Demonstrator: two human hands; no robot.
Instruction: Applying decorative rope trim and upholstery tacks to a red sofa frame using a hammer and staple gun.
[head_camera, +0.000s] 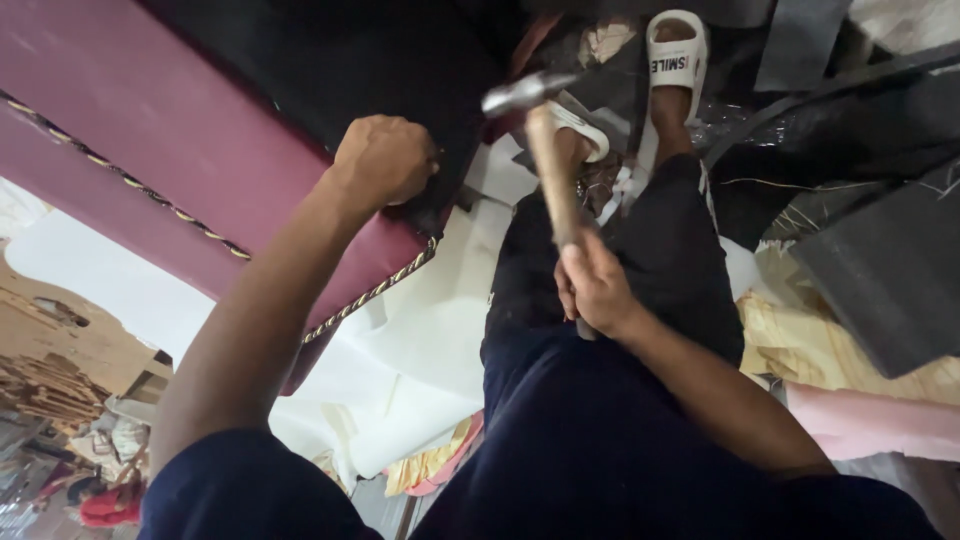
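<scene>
Knuckles risked a blow: left hand (385, 158) fisted, pinching black fabric (400, 60) on the cushion (180, 130); right hand (592, 285) gripped the raised hammer (545, 140).

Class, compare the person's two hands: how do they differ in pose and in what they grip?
The right hand wraps a wooden hammer handle, head raised; the left hand is a fist pressed on dark fabric at the maroon cushion edge. The right sits nearer the body, the left farther out. Both are closed.

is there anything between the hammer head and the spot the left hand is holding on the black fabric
Nothing visible. The hammer, gripped in the right hand, has its head raised in open air right of the left hand, which pinches the black fabric at the maroon cushion's corner.
</scene>
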